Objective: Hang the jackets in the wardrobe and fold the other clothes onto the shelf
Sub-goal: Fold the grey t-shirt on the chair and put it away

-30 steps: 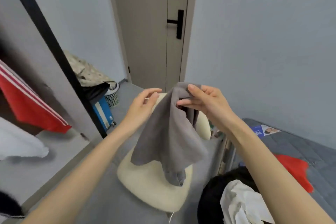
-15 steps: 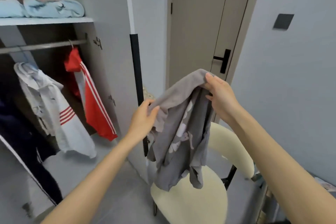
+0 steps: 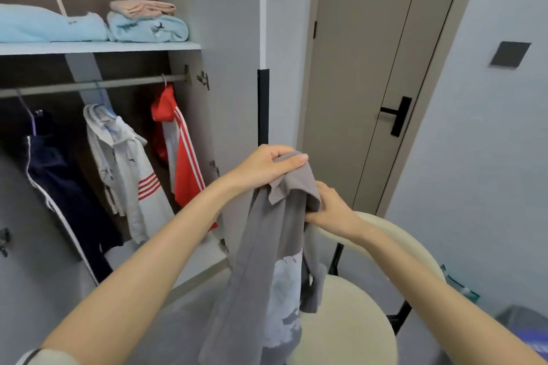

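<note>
Reference point: the cream chair (image 3: 350,329), low and right of centre in the head view.

Grey garment (image 3: 261,261): it hangs in the air over the chair's seat, and its lower length drops past the seat's left edge. A pale print (image 3: 281,290) shows on the side facing you. I cannot tell whether the hem touches the seat.

Your left hand (image 3: 267,169) is above the chair, with fingers and thumb curled round the top of the garment and taking its weight.

Your right hand (image 3: 332,213) sits lower, just in front of the chair's backrest (image 3: 409,249). It grips a bunched fold on the garment's right side, and its fingertips are buried in the cloth.

Up and left of the chair stands the open wardrobe (image 3: 207,9).
- The rail (image 3: 89,85) carries three jackets on hangers: the red jacket (image 3: 184,169) with white stripes nearest the chair, the white jacket (image 3: 127,175) with red stripes next, and the navy jacket (image 3: 59,187) farthest.
- The shelf (image 3: 118,47) lies just above the rail. On it a folded light-blue piece (image 3: 148,28) has a folded pink piece (image 3: 142,7) on top, and a second light-blue bundle (image 3: 44,24) lies farther from the chair.

Behind the chair is a closed beige door (image 3: 355,68) with a black handle (image 3: 397,115).
</note>
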Demonstrator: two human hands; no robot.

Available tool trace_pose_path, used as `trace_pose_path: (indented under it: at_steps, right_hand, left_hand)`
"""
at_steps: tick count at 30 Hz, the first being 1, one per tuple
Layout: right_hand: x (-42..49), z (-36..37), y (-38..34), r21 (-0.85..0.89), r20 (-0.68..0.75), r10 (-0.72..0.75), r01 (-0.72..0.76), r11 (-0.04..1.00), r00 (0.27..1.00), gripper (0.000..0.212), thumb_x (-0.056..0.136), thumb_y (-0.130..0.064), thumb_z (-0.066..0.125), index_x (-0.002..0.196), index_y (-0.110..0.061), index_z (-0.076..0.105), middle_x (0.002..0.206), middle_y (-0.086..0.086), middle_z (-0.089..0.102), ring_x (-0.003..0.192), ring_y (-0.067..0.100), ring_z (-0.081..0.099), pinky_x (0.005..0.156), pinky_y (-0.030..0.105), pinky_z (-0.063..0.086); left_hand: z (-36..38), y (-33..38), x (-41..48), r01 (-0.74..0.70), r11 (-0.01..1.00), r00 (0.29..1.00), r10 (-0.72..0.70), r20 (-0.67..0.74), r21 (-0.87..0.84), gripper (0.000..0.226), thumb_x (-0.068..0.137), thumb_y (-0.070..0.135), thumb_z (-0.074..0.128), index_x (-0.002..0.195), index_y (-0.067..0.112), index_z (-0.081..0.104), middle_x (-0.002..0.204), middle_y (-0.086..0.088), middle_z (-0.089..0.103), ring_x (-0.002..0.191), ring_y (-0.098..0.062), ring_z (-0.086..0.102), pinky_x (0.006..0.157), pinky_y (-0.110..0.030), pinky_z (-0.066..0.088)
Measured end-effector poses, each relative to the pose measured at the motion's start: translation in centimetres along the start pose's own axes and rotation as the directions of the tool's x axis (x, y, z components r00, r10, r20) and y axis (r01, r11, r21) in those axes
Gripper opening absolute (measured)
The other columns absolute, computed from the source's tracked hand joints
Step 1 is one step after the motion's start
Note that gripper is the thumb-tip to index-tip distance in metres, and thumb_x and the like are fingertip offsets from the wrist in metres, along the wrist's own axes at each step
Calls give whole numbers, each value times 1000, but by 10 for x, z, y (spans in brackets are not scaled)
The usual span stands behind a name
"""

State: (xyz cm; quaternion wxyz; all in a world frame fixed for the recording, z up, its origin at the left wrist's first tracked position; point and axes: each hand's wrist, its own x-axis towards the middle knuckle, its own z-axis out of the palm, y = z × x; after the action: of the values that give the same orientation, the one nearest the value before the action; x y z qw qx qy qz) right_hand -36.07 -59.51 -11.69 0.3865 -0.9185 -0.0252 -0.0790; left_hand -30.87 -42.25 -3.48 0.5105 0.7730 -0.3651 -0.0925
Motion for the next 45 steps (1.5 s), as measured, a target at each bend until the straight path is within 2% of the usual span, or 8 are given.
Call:
trace_pose_path:
  at_steps: [3,11,16,22,25,30,35,45]
  right_hand:
    - [0,27,8,36,9,84,-84,996,996,36,83,-7,58,59,-22,34,52,-16,37,55,3,31,52,23,27]
    - [16,38,24,-66,-178,101,-114,991,979,10,96,-8,40,87,-8,44,72,6,52,71,28,46,61,37,30]
    - [26,16,-4,124,-240,22,8,992,970,21,102,-19,44,92,-8,60,84,10,64,77,21,53,65,29,37]
    - [33,2,-54,231,-128,-216,241,943,968,20,101,-17,47,88,-22,61,84,-7,65,78,9,57,72,24,44]
    - [34,-2,-67,241,-118,-296,317,917,948,18,101,-13,45,91,-21,58,87,-5,66,82,16,60,76,29,48]
    - [35,-23,-44,178,-223,-257,299,938,940,12,99,-16,47,93,-23,54,85,1,64,81,26,58,74,34,45]
    - [20,-23,7,21,-234,-193,203,979,953,5,100,-30,49,102,-30,44,67,-18,60,58,1,52,55,12,36]
    - [4,47,57,24,-168,-111,116,993,980,29,90,-45,62,102,-18,61,88,-11,68,78,1,62,66,26,48]
  left_hand:
    - [-12,4,0,-35,991,999,31,-32,-131,36,97,34,55,82,1,57,77,-1,52,72,-7,49,61,-12,39]
    - [-55,-24,-18,-28,917,927,-126,-354,-399,32,95,37,57,67,27,67,71,6,63,68,-5,58,65,-17,46]
    - [-91,-73,-30,193,974,714,-59,-697,116,24,97,31,54,81,16,65,81,0,64,85,-16,61,80,-33,43]
    - [-70,-81,-41,136,776,991,-110,-81,616,99,66,81,55,147,52,7,158,10,21,147,-15,7,118,-53,6]
    - [-27,-76,-36,13,833,997,-51,53,553,93,77,70,60,145,55,-2,156,14,23,144,-1,4,117,-55,-9]
    - [-2,-62,-17,-77,996,989,83,-120,55,24,102,20,46,122,10,53,115,-3,63,102,-5,59,93,-28,44]
    - [-1,-46,-6,-150,988,974,153,-165,28,16,102,19,45,100,15,60,94,4,62,85,-1,55,79,-10,40]
    - [-12,-37,5,-246,954,901,160,-403,-170,16,102,18,43,97,19,59,93,10,63,91,0,57,88,-17,42]
